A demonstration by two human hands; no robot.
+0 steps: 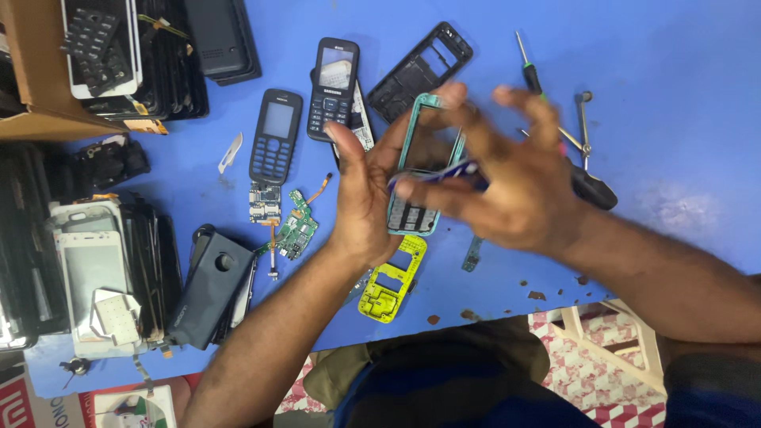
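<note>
Teal phone frame sat upright above the blue tabletop, cupped in my left hand, while my right hand, fingers spread, pinched a thin card against it, and I judged prying too hard could crack it.

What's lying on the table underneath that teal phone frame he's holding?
Below the teal phone frame a yellow inner frame lies on the blue table. The left hand and right hand cover whatever lies directly beneath.
</note>
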